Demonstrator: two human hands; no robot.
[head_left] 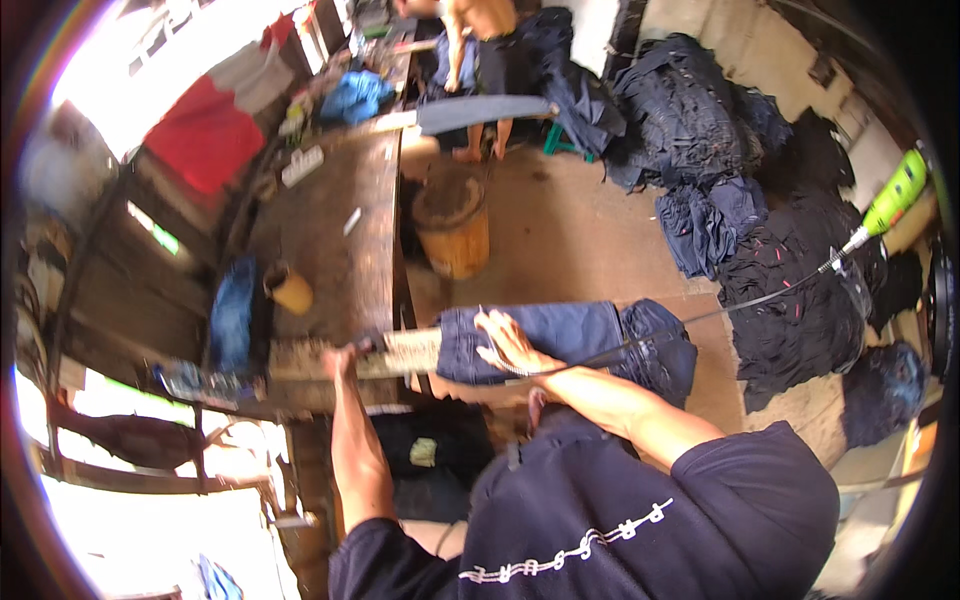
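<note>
1. Under the right hand point(507, 343) lie dark blue pants point(575, 325), over a pale board point(412, 350).
2. Left of the pants, the left hand point(341, 361) is by the board; I cannot tell its grip.
3. The hands are apart, the right one's fingers spread.

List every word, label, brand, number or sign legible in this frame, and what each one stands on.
Dark shirt: one line of stylised white lettering; its wording is withheld here.
Green tool: any marking is too small and blurred to read.
Pale patch left of the shirt: no characters can be made out.
I find no other readable text.
</note>
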